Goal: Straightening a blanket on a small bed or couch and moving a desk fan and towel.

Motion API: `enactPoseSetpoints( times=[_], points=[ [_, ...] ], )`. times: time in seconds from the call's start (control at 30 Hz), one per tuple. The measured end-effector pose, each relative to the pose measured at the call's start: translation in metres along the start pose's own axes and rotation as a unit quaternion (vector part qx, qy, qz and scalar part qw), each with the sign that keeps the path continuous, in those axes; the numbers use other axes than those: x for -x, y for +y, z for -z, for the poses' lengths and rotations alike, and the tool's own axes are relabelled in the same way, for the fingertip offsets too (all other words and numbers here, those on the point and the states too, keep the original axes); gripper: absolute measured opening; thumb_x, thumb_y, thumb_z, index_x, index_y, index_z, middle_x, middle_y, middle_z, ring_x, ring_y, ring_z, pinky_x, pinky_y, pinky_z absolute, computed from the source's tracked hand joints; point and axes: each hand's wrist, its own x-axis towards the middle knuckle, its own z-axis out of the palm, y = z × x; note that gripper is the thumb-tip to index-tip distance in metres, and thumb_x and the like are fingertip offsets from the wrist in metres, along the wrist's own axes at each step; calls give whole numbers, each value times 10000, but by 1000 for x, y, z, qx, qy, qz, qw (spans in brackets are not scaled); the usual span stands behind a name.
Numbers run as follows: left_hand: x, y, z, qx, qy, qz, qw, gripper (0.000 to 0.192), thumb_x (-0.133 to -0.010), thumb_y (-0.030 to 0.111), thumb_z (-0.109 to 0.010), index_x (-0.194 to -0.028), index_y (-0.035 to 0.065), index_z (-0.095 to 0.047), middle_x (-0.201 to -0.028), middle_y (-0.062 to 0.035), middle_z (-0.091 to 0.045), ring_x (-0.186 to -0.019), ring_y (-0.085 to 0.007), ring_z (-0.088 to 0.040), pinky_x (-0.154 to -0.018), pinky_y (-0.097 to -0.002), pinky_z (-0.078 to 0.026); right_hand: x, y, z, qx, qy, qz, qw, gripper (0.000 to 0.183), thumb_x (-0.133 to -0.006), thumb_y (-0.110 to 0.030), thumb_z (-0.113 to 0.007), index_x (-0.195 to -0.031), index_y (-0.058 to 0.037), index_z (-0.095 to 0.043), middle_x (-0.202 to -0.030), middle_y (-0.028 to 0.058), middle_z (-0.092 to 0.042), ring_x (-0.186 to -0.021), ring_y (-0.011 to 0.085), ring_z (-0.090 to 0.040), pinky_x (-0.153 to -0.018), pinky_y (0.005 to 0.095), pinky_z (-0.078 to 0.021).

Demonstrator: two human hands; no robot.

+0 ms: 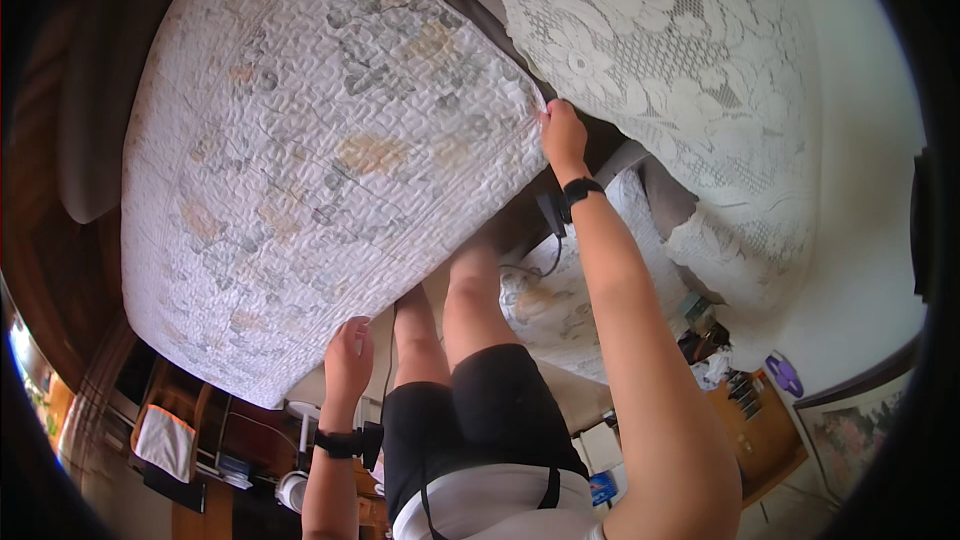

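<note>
A white quilted cover [300,165] with a faded grey and tan floral print spreads before me. My right hand [564,136] pinches its near right corner between thumb and fingers. Farther left along the same edge is my left hand [349,352], its fingers curled over the hem; whether they grip the cloth or only touch it is unclear. Black bands circle both wrists. Past my right hand hangs a cream lace cloth [645,37], and a dark grey surface shows between the two covers.
Another quilted floral cloth [555,300] lies beside my legs, under a dark cable. At lower right stands a wooden table [765,442] with small items and a purple object [784,373]. A chair with a light cloth [165,441] and a white round fixture [292,491] are at lower left.
</note>
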Motion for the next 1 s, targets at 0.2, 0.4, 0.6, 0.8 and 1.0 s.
enactPoseSetpoints(
  times=[0.2, 0.4, 0.6, 0.8, 1.0],
  points=[
    [-1, 7, -9, 30, 12, 5, 999, 169, -884, 61, -562, -1038, 16, -614, -915, -156, -668, -808, -302, -652, -723, -388, -507, 17, -5, -4, -102, 218, 25, 970, 97, -869, -118, -649, -911, -42, -607, -861, 130, -619, -718, 323, -619, -656, 402, -511],
    [12, -6, 4, 54, 44, 13, 998, 159, -877, 41, -564, -1023, 10, -619, -895, -144, -663, -801, -277, -652, -719, -363, -506, -4, -22, -24, -383, 340, -198, 836, 81, -867, -24, -646, -893, 53, -642, -799, 112, -671, -669, 175, -643, -619, 266, -525],
    [15, -35, -3, 63, 59, 13, 996, 133, -861, 45, -585, -984, 9, -620, -864, -158, -658, -777, -309, -648, -698, -372, -510, -24, 11, -11, -83, 51, -165, 982, 310, -752, -285, -714, -847, 9, -687, -812, 189, -695, -737, 303, -672, -702, 400, -523],
    [42, -48, 20, 99, 91, 43, 990, 217, -804, 54, -595, -1014, 32, -646, -888, -164, -662, -785, -320, -652, -696, -399, -522, -36, -57, 78, 74, -307, 3, 949, 395, -743, -351, -704, -959, -21, -711, -846, 158, -711, -804, 291, -694, -726, 366, -527],
    [47, -68, 21, 185, 155, 71, 968, 224, -795, 30, -606, -1016, 22, -639, -904, -167, -663, -779, -319, -656, -698, -382, -526, -118, -191, 115, -96, -112, 197, 969, 286, -835, -217, -675, -1045, -24, -695, -910, 140, -721, -833, 231, -700, -757, 327, -535]
  ],
)
